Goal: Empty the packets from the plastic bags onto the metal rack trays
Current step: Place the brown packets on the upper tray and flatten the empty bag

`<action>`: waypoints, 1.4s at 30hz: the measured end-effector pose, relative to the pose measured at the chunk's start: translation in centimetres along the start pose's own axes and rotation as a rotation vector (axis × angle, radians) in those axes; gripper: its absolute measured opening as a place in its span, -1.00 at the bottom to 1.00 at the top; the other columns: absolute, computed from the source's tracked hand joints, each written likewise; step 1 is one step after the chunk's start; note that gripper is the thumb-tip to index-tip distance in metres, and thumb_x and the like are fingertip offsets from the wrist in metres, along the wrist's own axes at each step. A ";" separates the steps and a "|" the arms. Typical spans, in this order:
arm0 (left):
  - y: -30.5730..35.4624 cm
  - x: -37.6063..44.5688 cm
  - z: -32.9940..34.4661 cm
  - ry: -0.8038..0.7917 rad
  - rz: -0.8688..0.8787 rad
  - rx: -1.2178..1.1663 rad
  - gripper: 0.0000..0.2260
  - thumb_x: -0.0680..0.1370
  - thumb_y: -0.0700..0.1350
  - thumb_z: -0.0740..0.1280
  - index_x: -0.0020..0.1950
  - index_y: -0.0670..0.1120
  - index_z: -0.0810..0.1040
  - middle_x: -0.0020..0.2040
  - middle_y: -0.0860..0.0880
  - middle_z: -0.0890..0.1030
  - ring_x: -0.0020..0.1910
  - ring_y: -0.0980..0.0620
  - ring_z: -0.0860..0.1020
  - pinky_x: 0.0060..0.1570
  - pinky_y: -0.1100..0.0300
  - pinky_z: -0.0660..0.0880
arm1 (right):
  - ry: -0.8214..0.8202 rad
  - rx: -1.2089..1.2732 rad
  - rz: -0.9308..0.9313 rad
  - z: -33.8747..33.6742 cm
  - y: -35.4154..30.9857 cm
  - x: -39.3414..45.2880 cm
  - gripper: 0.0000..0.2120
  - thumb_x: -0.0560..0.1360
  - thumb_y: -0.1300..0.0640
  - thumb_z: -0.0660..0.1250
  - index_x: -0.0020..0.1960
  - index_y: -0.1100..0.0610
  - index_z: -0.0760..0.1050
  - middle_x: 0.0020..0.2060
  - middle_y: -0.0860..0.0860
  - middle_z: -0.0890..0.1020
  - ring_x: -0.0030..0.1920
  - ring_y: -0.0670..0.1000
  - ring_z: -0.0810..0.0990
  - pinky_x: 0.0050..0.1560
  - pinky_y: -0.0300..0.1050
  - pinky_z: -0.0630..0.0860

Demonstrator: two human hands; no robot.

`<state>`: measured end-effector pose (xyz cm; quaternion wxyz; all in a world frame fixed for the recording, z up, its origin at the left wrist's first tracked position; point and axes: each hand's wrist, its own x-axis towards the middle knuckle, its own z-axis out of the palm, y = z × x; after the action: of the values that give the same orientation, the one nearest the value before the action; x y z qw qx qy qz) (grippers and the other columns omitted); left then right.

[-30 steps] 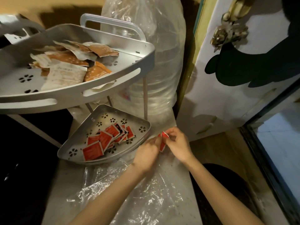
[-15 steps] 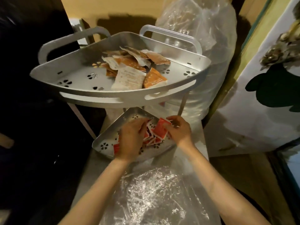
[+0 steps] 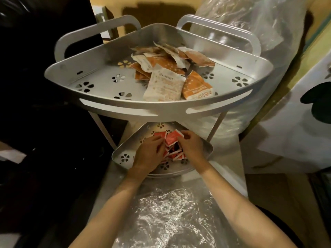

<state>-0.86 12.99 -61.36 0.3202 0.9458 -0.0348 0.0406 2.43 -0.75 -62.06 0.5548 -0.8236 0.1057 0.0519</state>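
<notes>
Both hands moved from desk edge into lower tray [image 3: 125, 154]. Red packets [image 3: 172, 138] at 12 o'clock pinched by curled right hand [image 3: 192, 149] fingers, touched by left hand [image 3: 149, 154], grasp unclear.

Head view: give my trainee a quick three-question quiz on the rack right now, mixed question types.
1. True or false: the upper tray holds orange and white packets.
2. The red packets lie in: A) the upper tray, B) the lower tray, C) the plastic bag.
3. Fill in: the crumpled clear plastic bag lies ____ the lower tray, nearer the camera.

Key: 1 true. 2 B; left hand and right hand are both among them. 3 in front of.
</notes>
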 end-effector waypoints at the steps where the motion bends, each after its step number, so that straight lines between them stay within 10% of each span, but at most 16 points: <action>1: 0.1 -0.1 0.0 -0.030 -0.006 -0.006 -0.70 0.55 -0.12 0.25 0.28 -0.11 0.48 0.30 -0.06 0.49 0.28 -0.02 0.41 0.14 0.34 0.19 | -0.016 -0.055 -0.005 0.1 0.0 0.0 -0.69 0.50 -0.02 0.26 0.15 0.12 0.51 0.02 0.02 0.61 -0.04 0.00 0.59 0.05 -0.05 0.55; 9: 0.4 -2.4 -1.7 -0.029 0.034 -0.155 -0.58 0.55 0.00 0.25 0.39 -0.05 0.35 0.36 -0.01 0.39 0.28 0.12 0.34 0.25 0.21 0.29 | -0.093 -0.262 -0.136 -2.0 -1.2 -2.3 -0.67 0.54 0.14 0.20 0.29 0.12 0.41 0.26 0.11 0.40 0.17 0.08 0.47 0.18 -0.06 0.39; 19: 1.4 -10.4 -5.1 -0.011 -0.088 -0.139 -0.75 0.55 -0.05 0.25 0.22 -0.01 0.46 0.09 -0.02 0.57 -0.07 0.02 0.58 -0.07 0.15 0.52 | -0.137 -0.209 -0.154 -4.7 -0.3 -8.3 -0.74 0.52 0.20 0.27 0.20 0.09 0.48 0.03 -0.05 0.49 0.11 0.02 0.52 0.08 -0.03 0.50; 29: -2.5 -18.4 -2.9 -0.104 -0.363 0.037 -0.24 0.43 0.15 0.35 0.48 -0.06 0.06 0.50 -0.13 0.11 0.47 -0.12 0.09 0.39 0.00 0.13 | -0.079 -0.517 0.031 -6.9 5.9 -13.5 -0.28 0.40 -0.15 0.36 0.42 0.14 0.22 0.38 0.13 0.36 0.38 0.16 0.29 0.31 0.16 0.35; 42: -2.5 -19.2 -1.4 -0.072 -0.558 0.080 -0.32 0.38 -0.02 0.41 0.43 -0.05 0.19 0.37 -0.13 0.25 0.36 -0.12 0.20 0.32 0.02 0.22 | -0.057 -0.541 0.064 -6.2 8.8 -15.7 -0.24 0.29 0.19 0.50 0.38 0.15 0.21 0.29 0.13 0.37 0.29 0.14 0.36 0.14 -0.04 0.39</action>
<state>-19.79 16.59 -63.71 0.2800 0.9316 0.2173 -0.0812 -15.08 -7.81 -64.53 0.3153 -0.9364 0.0984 0.1187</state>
